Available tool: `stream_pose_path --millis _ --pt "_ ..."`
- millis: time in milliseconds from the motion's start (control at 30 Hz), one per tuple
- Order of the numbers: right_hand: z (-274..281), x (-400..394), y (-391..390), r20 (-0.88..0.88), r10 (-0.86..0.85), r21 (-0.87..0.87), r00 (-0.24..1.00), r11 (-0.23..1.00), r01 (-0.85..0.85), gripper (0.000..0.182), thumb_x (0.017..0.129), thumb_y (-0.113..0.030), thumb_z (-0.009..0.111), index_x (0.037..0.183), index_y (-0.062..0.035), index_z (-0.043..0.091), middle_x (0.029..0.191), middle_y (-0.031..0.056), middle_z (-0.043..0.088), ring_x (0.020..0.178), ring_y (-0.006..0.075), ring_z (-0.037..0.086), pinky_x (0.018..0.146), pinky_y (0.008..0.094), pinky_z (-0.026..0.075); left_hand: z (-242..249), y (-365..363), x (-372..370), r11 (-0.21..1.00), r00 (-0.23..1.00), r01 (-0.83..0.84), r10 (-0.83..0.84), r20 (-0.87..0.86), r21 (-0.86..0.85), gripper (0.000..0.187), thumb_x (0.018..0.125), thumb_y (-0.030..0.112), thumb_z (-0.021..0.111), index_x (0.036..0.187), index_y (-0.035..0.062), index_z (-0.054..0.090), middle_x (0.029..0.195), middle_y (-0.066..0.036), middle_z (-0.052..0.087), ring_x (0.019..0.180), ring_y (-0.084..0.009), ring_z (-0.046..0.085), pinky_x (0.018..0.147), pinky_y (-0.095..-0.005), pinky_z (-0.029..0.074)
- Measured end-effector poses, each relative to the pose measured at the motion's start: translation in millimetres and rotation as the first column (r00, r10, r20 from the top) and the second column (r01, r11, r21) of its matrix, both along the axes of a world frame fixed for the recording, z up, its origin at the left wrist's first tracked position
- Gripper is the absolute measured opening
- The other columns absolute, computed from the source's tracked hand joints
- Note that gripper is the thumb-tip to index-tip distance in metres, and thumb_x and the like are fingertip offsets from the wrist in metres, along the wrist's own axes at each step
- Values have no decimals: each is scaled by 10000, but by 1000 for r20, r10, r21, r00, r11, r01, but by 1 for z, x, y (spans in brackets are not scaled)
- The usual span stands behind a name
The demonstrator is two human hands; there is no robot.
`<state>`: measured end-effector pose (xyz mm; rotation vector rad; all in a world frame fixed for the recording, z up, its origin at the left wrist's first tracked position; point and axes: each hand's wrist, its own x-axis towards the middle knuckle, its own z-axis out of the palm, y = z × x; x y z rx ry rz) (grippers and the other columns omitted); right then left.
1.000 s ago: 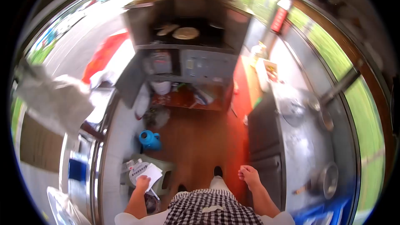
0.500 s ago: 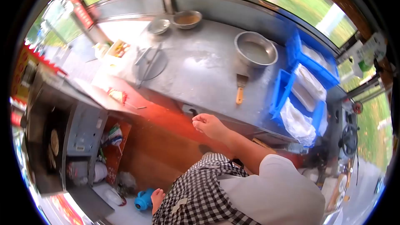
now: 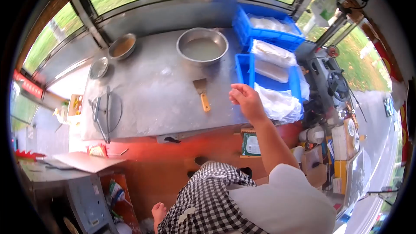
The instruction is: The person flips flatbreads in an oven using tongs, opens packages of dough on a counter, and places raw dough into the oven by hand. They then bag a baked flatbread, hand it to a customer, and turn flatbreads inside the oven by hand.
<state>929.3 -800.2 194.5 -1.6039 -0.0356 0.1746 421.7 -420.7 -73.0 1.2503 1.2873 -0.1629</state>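
Steel counter (image 3: 149, 104): scraper (image 3: 201, 91) left of right hand (image 3: 246, 99)

We see the scraper flat on the counter, its long axis running away from us: blade toward the pan (image 3: 202, 47), handle toward the front edge and angled slightly right. Right hand is nearer to it, on its handle side; left hand (image 3: 159, 211) is low by the apron (image 3: 203, 199), well apart. Right fingers are curled into a loose, narrow fist, with nothing visible inside, near the blue crate (image 3: 244, 67). Contact with crate: we cannot tell. Left fingers look bent; grip unclear.
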Motion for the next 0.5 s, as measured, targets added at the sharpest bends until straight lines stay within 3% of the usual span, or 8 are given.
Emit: stream_pose_path --millis 100,167,333,467,500 --pt "12 6 -47 89 -162 -49 983 985 167 280 966 -190 632 1171 2 635 940 49 682 819 109 640 732 246 521 -28 35 9 1000 1000 3 -3 -5 -29 277 903 96 669 1149 -11 600 793 -24 602 589 -98 555 453 -227 399" --pt "23 10 -67 110 -265 -91 958 957 275 270 961 -184 636 1161 -2 643 922 50 686 806 106 637 720 244 516 -20 55 26 997 999 18 -15 47 -69 299 906 103 671 1167 -19 590 812 -24 607 612 -93 559 473 -216 404" --pt "15 60 -127 247 -347 -252 905 879 405 346 937 -226 672 1183 16 641 967 80 706 871 142 662 778 280 535 34 55 113 987 982 102 -120 144 125 305 920 109 658 1185 -25 592 836 -22 616 667 -86 560 544 -206 425" --pt "-5 125 -175 388 -320 -494 864 720 488 422 883 -251 720 1194 21 637 1016 151 716 921 226 689 825 342 540 64 61 188 930 943 163 -245 226 329 351 920 135 674 1214 -42 602 884 -34 643 702 -83 568 587 -203 435" --pt "-10 143 -185 385 -330 -530 862 686 499 461 848 -255 740 1210 9 633 1064 181 705 967 292 686 866 381 535 77 59 210 913 937 172 -267 224 371 352 927 133 667 1223 -47 600 929 -47 653 743 -92 582 625 -210 454"
